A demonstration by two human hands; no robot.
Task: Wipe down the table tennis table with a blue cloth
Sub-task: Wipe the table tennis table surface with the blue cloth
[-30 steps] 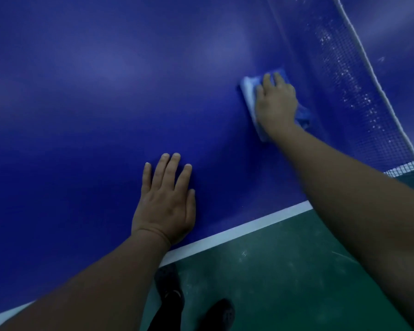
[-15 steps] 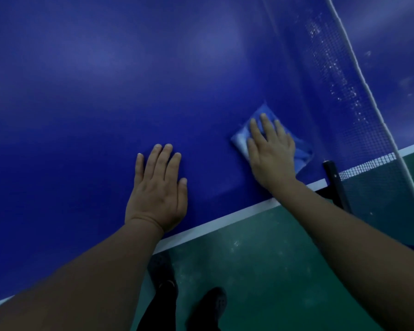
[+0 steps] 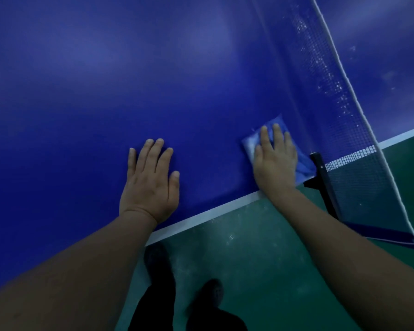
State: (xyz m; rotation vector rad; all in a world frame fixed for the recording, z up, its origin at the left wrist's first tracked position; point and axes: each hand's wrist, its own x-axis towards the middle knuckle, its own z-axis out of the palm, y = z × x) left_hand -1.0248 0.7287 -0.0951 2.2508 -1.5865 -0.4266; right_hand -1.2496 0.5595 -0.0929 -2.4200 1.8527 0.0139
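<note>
Right hand fingers flat on crumpled blue cloth, left hand splayed on glossy table

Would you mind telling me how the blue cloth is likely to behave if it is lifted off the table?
The blue cloth looks crumpled beside the right hand, so it would probably droop. It lies thin on the table, so it is likely light.

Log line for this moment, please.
right hand flat on blue cloth by net post | left hand braces table
</note>
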